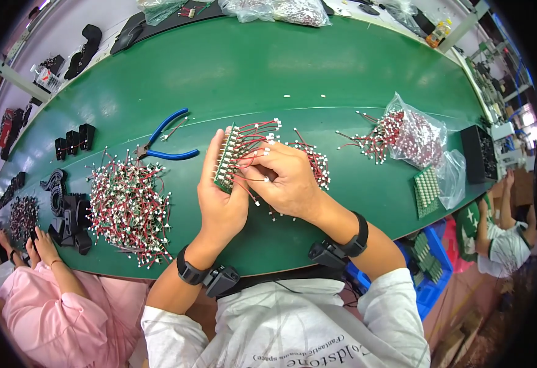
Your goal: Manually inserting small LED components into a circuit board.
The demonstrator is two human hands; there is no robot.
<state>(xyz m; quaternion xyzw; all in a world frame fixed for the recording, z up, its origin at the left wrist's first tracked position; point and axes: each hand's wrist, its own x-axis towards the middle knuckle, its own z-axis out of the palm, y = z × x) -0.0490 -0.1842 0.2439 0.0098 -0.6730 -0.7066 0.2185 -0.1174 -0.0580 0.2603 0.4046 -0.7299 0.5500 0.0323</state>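
Observation:
My left hand [219, 196] holds a small green circuit board [228, 156] upright by its edge, with several red wires ending in white plugs [257, 134] sticking out of it to the right. My right hand [284, 181] pinches one white plug on a red wire against the board. Both wrists wear black bands. A small bunch of red wires with white plugs [316, 162] lies just behind my right hand.
A big heap of red wired boards [128, 208] lies left, blue-handled pliers [167, 144] behind it. A clear bag of red wires [413, 138], green boards [427, 191] and a black tray [478, 153] sit right. Black parts [66, 211] and another person's hands [38, 245] are far left.

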